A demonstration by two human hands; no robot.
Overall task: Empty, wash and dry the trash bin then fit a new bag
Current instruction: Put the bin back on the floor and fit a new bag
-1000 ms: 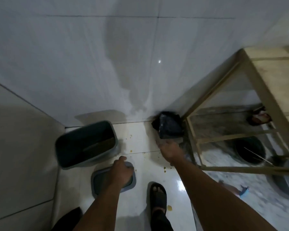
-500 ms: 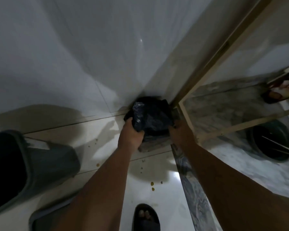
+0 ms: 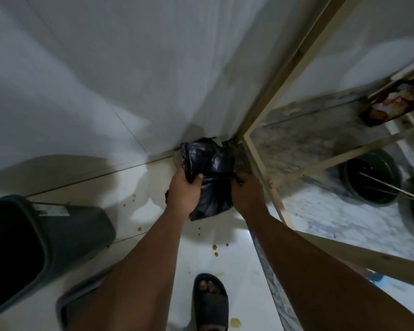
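Observation:
A crumpled black trash bag (image 3: 210,168) sits on the floor in the corner where the white tiled wall meets a wooden frame. My left hand (image 3: 185,193) grips its left side, thumb curled over the plastic. My right hand (image 3: 246,193) pinches the bag's right edge. The grey trash bin (image 3: 65,225) stands at the lower left, tilted, its dark inside showing. Its grey lid (image 3: 67,304) lies on the floor below the bin, partly hidden by my left forearm.
A wooden frame stand (image 3: 261,163) rises right of the bag. Under it stands a dark round basin (image 3: 371,180) with thin sticks. A printed packet (image 3: 392,103) lies at the far right. Yellow-brown drips (image 3: 215,249) spot the white floor. My sandalled foot (image 3: 209,299) is at the bottom.
My left hand left the lid and took hold of the black bag beside my right hand. The view has moved closer to the corner, and the bag is now bunched between both hands.

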